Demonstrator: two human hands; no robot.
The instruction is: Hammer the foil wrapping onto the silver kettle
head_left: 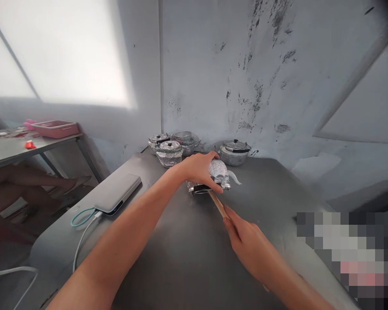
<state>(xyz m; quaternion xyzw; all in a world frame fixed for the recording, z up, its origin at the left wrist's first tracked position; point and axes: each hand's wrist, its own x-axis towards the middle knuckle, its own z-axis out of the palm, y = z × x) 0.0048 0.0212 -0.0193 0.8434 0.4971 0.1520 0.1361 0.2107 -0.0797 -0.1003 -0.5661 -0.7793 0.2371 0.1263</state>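
Near the middle of the table, my left hand is wrapped over a small silver kettle with a pale curved spout pointing right. The kettle looks tipped over, its black handle bar facing me low at the front. My right hand grips a thin wooden stick that slants up to the kettle's near side. The stick's far tip is hidden there, so whether it goes inside or only touches, I cannot tell.
Small silver lidded pots stand at the back left, and a wider lidded pot at the back right. A power bank with cables lies on the left. Another table carries a red basket; a person's legs show beneath.
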